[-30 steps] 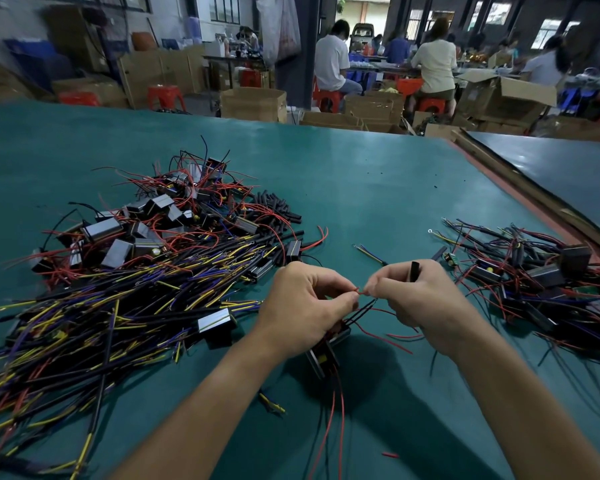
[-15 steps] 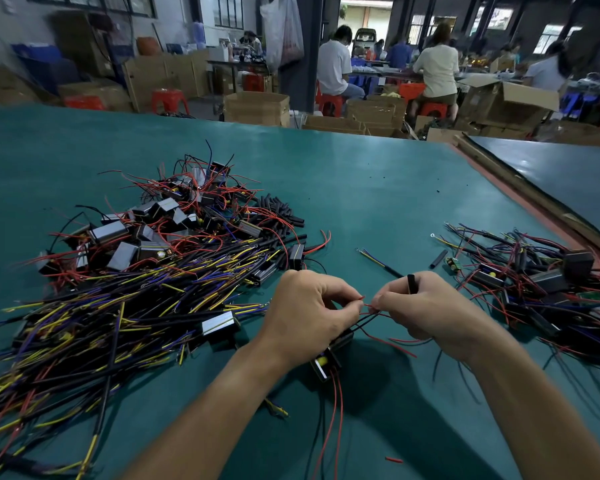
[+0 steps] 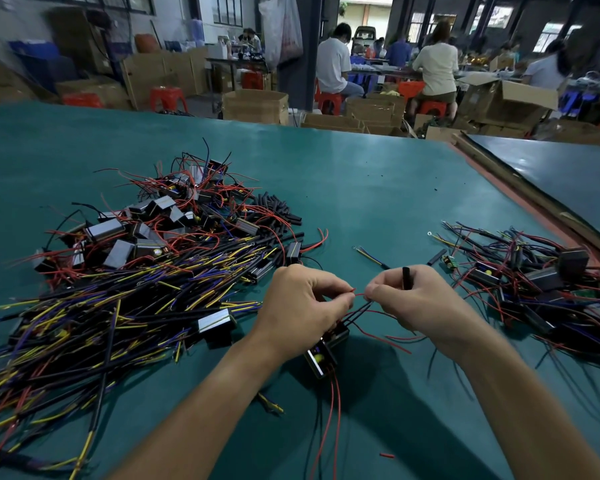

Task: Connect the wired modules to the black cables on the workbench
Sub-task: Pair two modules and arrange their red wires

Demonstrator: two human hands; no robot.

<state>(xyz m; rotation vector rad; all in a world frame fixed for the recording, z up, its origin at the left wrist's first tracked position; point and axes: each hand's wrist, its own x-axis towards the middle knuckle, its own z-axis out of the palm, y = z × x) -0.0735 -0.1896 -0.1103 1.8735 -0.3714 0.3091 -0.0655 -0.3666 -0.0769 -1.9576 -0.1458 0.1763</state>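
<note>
My left hand [image 3: 302, 306] pinches the end of a thin red wire [image 3: 359, 294] above the green bench. That wire belongs to a small black module [image 3: 321, 355], which hangs under my left palm with red leads trailing toward me. My right hand [image 3: 413, 301] pinches the same red wire from the other side, and a short black tube [image 3: 406, 277] sticks up between its fingers. The fingertips of both hands are a few centimetres apart. A black cable [image 3: 374, 259] with yellow and blue leads lies just beyond my hands.
A big heap of black cables with yellow and purple leads [image 3: 94, 306] covers the left. Grey and black modules [image 3: 146, 230] and black tube pieces [image 3: 278, 209] lie behind it. A pile of wired modules [image 3: 541, 282] sits at right. Seated people and cardboard boxes [image 3: 255, 105] are beyond the bench.
My hands stay at the same spot working the red wire; the fingertips have drawn slightly apart, showing a short length of wire between them. The module still hangs under my left hand.
</note>
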